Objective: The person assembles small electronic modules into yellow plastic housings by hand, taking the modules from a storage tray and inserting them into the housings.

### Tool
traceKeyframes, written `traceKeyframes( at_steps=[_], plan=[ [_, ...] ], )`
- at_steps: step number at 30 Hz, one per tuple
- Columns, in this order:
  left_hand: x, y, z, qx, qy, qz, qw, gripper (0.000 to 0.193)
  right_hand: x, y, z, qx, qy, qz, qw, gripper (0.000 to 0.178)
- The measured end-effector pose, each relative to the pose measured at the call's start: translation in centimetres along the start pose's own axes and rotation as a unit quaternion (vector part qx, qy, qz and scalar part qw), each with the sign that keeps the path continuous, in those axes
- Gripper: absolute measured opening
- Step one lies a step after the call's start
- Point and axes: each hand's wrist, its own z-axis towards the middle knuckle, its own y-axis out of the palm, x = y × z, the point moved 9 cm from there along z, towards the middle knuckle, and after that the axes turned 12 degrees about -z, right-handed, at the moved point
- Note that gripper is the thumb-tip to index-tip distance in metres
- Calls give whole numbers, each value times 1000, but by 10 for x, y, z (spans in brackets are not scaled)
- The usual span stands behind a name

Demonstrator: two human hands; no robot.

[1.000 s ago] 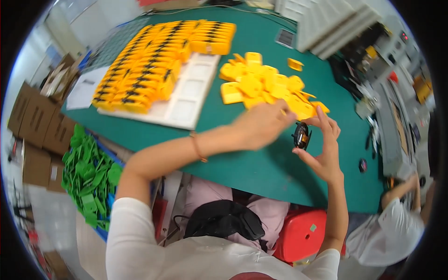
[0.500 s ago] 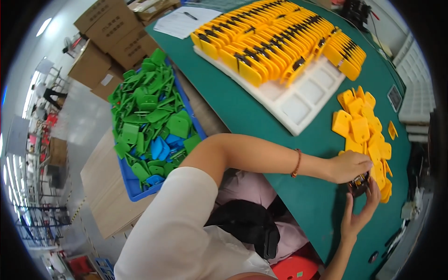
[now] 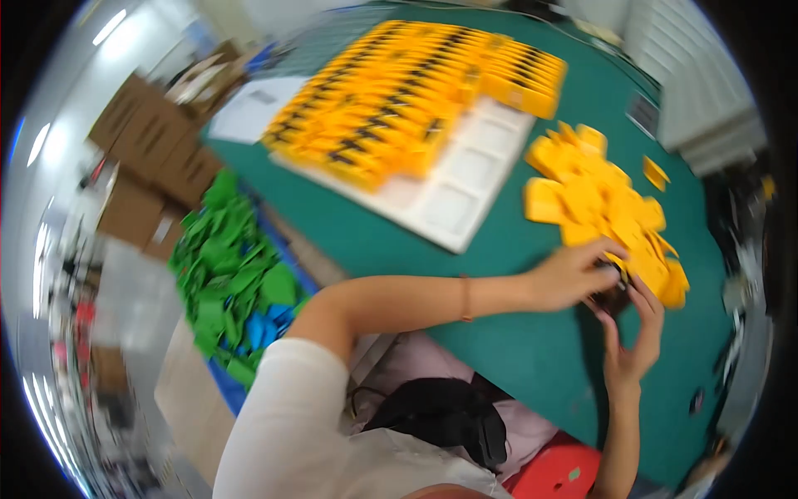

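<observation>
Both hands meet at a small, dark, shiny object (image 3: 613, 299) at the near edge of the yellow pile; its kind cannot be made out. My left hand (image 3: 565, 277) reaches in from the left, fingers closed over the object's top. From below, my right hand (image 3: 636, 345) grips its right and near sides between thumb and fingers. A bit of yellow shows among the fingertips, partly hidden. Right beyond the hands lie loose yellow plastic plates (image 3: 586, 198) in a heap.
A white tray (image 3: 453, 208) on the green table (image 3: 499, 353) carries rows of yellow plates with black parts. To the left, a blue bin (image 3: 287, 254) is heaped with green and blue plastic pieces (image 3: 220, 287). Cardboard boxes (image 3: 150, 137) stand behind it. A single yellow piece (image 3: 656, 173) lies far right.
The whole view has shifted and blurred, so table things appear further left. Both hands stay at the dark object; my left fingers now lie across its top.
</observation>
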Motion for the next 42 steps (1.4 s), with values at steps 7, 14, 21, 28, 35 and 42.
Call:
traceKeyframes(
  at_steps=[7, 14, 21, 28, 35, 42],
  plan=[
    [0, -6, -7, -20, -93, -102, 990, 36, -2, 2, 6, 51, -31, 34, 998, 50],
    [4, 1, -8, -18, -82, -57, 995, 29, -5, -2, 4, 50, -34, 40, 997, 51],
    [11, 4, -13, -25, -63, -7, 998, 30, -8, -2, 1, 67, -42, 50, 996, 50],
    [12, 7, -12, -37, -42, 7, 998, 29, -11, -6, 1, 81, -64, 63, 993, 51],
    [5, 8, -14, -65, -88, -138, 984, 42, -8, -4, -1, 90, -59, 65, 992, 48],
    [7, 15, -18, -69, -85, -101, 989, 43, -10, -5, 0, 92, -67, 62, 992, 48]
  ],
)
